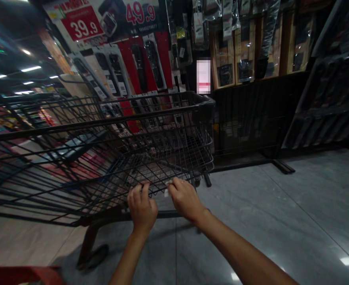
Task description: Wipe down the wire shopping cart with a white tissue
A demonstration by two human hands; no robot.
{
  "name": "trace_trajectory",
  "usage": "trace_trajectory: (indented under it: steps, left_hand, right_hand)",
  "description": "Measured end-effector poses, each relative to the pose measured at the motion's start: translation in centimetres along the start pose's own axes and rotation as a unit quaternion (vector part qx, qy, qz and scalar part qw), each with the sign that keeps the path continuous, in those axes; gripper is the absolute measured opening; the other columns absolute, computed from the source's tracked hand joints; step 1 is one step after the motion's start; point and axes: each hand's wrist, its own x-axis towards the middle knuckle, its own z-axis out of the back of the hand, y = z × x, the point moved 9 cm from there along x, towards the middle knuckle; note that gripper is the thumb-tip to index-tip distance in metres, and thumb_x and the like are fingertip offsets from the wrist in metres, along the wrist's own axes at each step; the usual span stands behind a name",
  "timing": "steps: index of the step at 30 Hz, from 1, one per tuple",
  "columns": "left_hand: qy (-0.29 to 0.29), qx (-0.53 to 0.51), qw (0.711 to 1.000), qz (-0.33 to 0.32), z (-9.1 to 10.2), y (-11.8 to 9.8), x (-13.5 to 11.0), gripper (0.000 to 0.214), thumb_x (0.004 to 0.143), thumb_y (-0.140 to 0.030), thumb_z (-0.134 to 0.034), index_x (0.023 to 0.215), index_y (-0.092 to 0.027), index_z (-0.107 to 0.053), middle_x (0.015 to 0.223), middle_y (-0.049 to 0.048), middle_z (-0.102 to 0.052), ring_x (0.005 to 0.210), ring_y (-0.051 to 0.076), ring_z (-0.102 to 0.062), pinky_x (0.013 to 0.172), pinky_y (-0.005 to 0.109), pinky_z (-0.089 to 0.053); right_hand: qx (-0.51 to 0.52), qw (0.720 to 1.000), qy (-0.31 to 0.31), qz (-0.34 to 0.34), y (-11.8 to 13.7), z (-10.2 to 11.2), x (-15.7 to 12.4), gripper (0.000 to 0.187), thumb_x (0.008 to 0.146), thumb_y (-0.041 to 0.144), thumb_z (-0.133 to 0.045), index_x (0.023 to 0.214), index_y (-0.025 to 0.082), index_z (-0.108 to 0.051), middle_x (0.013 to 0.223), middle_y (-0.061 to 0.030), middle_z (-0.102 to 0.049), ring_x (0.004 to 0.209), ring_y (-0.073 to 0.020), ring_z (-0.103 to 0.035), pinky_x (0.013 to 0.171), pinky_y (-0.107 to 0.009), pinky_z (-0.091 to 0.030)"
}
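A black wire shopping cart stands side-on before me. Low on its near side, my left hand has its fingers curled over the basket wires. Just to the right, my right hand is closed, thumb and fingers pinched together by the same wires. A small white piece shows at its fingertips; its kind is too small to make out. Further left, pinkish and pale items show blurred through the cart's mesh, and I cannot tell whether they lie inside or behind it.
Behind the cart, packaged goods hang on a red-backed display under price signs. Boxed items line the rack at right, whose black foot juts onto the grey tiled floor. A red edge shows at lower left.
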Motion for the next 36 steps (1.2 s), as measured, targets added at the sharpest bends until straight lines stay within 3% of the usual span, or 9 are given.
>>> trace_trajectory:
  steps: [10,13,16,19,24,30,36]
  left_hand:
    - [0.010,-0.029,0.999,0.023,-0.2,0.1,0.0,0.055,0.073,-0.007,-0.047,0.127,-0.017,-0.047,0.114,0.0138,-0.051,0.110,0.030,-0.047,0.099,0.050,-0.038]
    - [-0.007,-0.018,0.999,0.026,0.0,-0.2,0.0,0.052,0.073,-0.008,-0.047,0.125,-0.016,-0.047,0.113,0.0142,-0.050,0.111,0.030,-0.047,0.099,0.051,-0.038]
    - [-0.014,-0.020,0.999,0.043,0.0,-0.3,0.1,0.050,0.073,-0.008,-0.049,0.123,-0.017,-0.047,0.113,0.0139,-0.048,0.112,0.031,-0.046,0.099,0.052,-0.038]
    - [-0.010,-0.029,0.998,0.053,0.1,-0.4,0.2,0.050,0.073,-0.009,-0.050,0.122,-0.017,-0.047,0.113,0.0134,-0.048,0.113,0.031,-0.046,0.100,0.053,-0.037]
    - [-0.001,-0.013,0.999,0.042,0.4,-0.8,0.4,0.044,0.075,-0.011,-0.049,0.119,-0.013,-0.049,0.112,0.0157,-0.048,0.112,0.032,-0.044,0.099,0.052,-0.038]
    - [0.018,-0.034,0.997,0.067,0.0,-0.4,0.2,0.048,0.074,-0.012,-0.050,0.122,-0.015,-0.048,0.114,0.0153,-0.047,0.116,0.033,-0.042,0.100,0.054,-0.036]
    - [0.012,-0.030,0.997,0.068,-0.3,-0.2,0.0,0.048,0.074,-0.013,-0.049,0.122,-0.017,-0.046,0.115,0.0136,-0.047,0.115,0.032,-0.043,0.100,0.052,-0.036]
  right_hand:
    - [-0.050,0.974,-0.091,-0.203,-9.6,5.5,-3.3,0.013,0.076,0.009,-0.052,0.080,0.019,-0.060,0.081,-0.0029,-0.055,0.060,-0.0126,-0.049,0.052,-0.025,-0.031]
    - [-0.048,0.949,-0.145,-0.274,-12.6,7.6,-5.0,0.012,0.077,0.012,-0.051,0.082,0.018,-0.060,0.082,-0.0024,-0.053,0.060,-0.0125,-0.048,0.052,-0.025,-0.031]
    - [-0.004,0.923,-0.235,-0.306,-13.5,9.7,-6.0,0.009,0.076,0.014,-0.051,0.080,0.019,-0.058,0.081,-0.0022,-0.052,0.065,-0.0139,-0.050,0.056,-0.026,-0.037]
    - [0.078,0.909,-0.299,-0.280,-12.1,10.6,-5.5,0.007,0.080,0.017,-0.052,0.085,0.020,-0.056,0.081,-0.0026,-0.052,0.069,-0.0147,-0.051,0.059,-0.026,-0.043]
    - [0.167,0.921,-0.278,-0.215,-8.6,8.4,-3.0,0.017,0.086,0.015,-0.045,0.099,0.019,-0.055,0.095,-0.0085,-0.054,0.084,-0.0182,-0.056,0.070,-0.031,-0.050]
    - [0.147,0.946,-0.231,-0.175,-5.6,5.6,-1.9,0.027,0.084,0.009,-0.042,0.103,0.018,-0.059,0.099,-0.0104,-0.054,0.088,-0.0196,-0.056,0.075,-0.033,-0.050]
    - [0.036,0.989,-0.146,-0.014,0.9,3.1,1.2,0.024,0.092,0.013,-0.040,0.094,0.016,-0.064,0.089,-0.0077,-0.061,0.076,-0.0174,-0.055,0.071,-0.028,-0.046]
